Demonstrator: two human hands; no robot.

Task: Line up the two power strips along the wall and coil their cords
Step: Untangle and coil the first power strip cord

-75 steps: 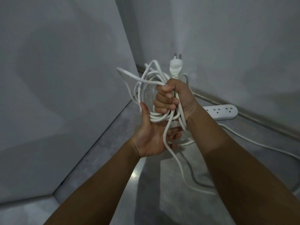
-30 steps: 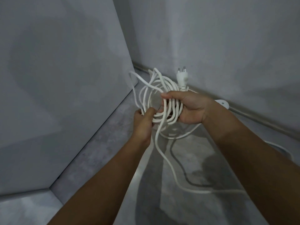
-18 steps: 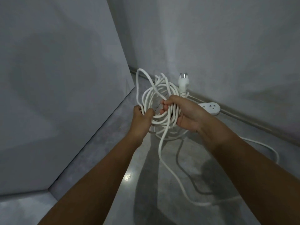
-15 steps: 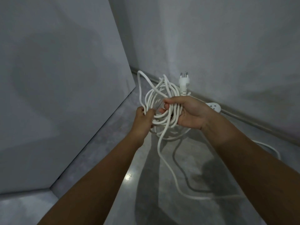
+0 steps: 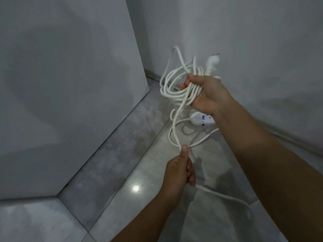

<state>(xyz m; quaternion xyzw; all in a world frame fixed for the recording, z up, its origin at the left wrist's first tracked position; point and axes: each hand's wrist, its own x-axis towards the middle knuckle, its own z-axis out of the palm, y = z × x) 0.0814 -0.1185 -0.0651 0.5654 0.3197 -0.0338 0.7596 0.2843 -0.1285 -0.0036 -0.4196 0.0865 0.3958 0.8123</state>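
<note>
Above the grey tiled floor (image 5: 122,154), close to the corner of the pale grey wall (image 5: 262,49), the right hand (image 5: 208,95) held a bundle of white power-cord loops (image 5: 172,84). Its fingers were curled round the strands, and the white two-pin plug (image 5: 212,63) stood out above the fist. The left hand (image 5: 180,172), lower and nearer the person, gripped a single trailing run of white cord (image 5: 174,130), with its fingers closed round it and its thumb pressed on top. A white plastic power strip (image 5: 201,119) lay on the floor just beside the wall, partly hidden behind the right forearm. No second strip was in view.

Risks noted:
- The loops were uneven, and one stood well above the rest. It would likely slip free of the fist if the grip loosened for the next turn.
- Slack strands crossed just above the left thumb. Drawing them up together could set a knot into the coil.
- It could not be told which strand ran to the strip. A firm pull on the wrong one would probably drag the strip off its line along the wall.
</note>
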